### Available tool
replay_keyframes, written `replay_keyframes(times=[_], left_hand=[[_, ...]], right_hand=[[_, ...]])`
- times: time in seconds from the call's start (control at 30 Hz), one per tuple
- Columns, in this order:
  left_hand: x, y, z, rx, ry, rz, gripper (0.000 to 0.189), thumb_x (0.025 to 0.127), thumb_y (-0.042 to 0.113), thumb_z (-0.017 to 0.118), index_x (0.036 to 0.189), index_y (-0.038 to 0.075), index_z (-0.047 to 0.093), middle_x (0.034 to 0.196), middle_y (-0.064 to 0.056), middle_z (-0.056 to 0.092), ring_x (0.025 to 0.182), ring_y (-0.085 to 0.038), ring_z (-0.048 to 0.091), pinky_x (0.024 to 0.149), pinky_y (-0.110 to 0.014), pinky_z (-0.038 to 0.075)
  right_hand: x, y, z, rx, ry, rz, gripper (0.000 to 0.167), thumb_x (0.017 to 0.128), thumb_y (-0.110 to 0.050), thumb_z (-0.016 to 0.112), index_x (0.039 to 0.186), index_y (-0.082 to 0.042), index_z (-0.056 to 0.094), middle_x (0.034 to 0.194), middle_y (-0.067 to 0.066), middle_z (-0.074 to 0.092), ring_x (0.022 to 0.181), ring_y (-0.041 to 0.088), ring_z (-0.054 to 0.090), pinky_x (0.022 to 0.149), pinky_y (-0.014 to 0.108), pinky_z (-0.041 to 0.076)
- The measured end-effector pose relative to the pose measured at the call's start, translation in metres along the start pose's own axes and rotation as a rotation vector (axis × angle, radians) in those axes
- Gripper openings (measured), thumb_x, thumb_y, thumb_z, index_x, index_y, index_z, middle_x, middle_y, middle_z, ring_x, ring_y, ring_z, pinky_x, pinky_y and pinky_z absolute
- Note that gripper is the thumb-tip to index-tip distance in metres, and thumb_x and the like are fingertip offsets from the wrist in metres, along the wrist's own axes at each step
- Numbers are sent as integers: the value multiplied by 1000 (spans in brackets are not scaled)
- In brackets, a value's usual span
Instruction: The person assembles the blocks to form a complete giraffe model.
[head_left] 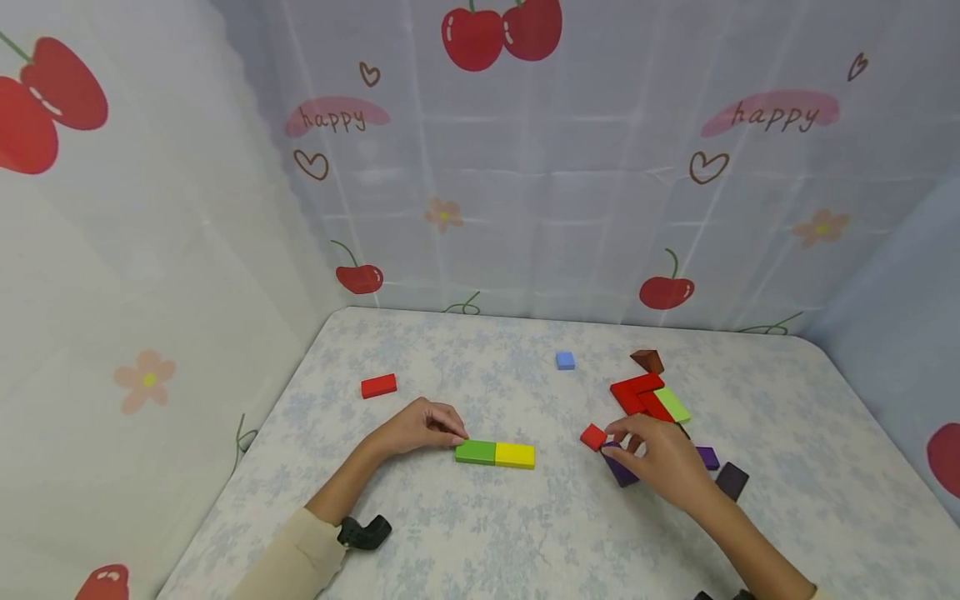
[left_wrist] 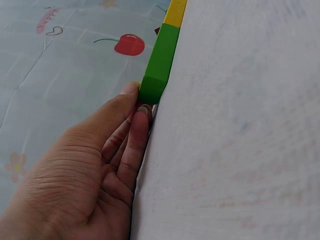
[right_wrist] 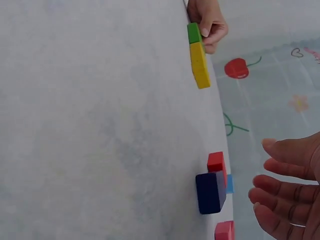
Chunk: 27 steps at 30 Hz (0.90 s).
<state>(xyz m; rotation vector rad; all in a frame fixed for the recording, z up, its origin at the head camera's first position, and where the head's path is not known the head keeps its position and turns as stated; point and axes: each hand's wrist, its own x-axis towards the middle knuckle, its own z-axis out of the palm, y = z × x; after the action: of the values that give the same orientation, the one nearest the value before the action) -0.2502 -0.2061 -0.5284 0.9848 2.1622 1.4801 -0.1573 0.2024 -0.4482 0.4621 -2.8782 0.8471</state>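
A green block point(head_left: 476, 452) and a yellow block point(head_left: 514, 456) lie end to end on the table. My left hand point(head_left: 422, 426) pinches the green block's outer corner, the thumb on its end; the left wrist view shows the thumb tip against the green block point(left_wrist: 159, 60) with fingertips just below. Over a dark purple block point(head_left: 621, 468) hovers my right hand point(head_left: 663, 457), its fingers apart and loosely bent. In the right wrist view a gap shows between those fingers and the purple block point(right_wrist: 208, 193). A small red block point(head_left: 593, 437) lies close by the right fingertips.
Behind my right hand lie several red blocks point(head_left: 628, 397), a light green block point(head_left: 672, 405) and a brown wedge point(head_left: 648, 360). Another purple block point(head_left: 707, 457) and a black block point(head_left: 732, 481) are beside it. A blue block point(head_left: 565, 361) and a red block point(head_left: 378, 386) sit farther back.
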Motion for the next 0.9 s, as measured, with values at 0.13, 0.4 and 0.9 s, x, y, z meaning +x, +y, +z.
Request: replay_keyframes(times=[0.13,0.4,0.9], left_hand=[[0,1,-1,-2,-2,8,15,90,11,78,105,15,82,103,-2,74,95,-21,68,79,-30,57],[0,0,0,-1,-4,2,15,90,11,78,104,15,82,103,-2,74,95,-21,68,79,-31,57],[-1,2,0,-11,1,21,15,90,11,79,105,13,82,102,-3,74,94,-22,68,80,-31,57]], right_hand=[[-11,7,-1,-85,-36,88,33,80,-25,88,106,-8,77,88,-1,70,70,10,58,51,23,46],[-15,14,4,-158,-180,244,47,74,-41,90,105,-10,74,79,-4,64,67,12,56,54,29,48],[-12,13,5,-149,-198,211,37,78,-18,89,109,-2,75,79,-2,65,70,11,59,65,33,56]])
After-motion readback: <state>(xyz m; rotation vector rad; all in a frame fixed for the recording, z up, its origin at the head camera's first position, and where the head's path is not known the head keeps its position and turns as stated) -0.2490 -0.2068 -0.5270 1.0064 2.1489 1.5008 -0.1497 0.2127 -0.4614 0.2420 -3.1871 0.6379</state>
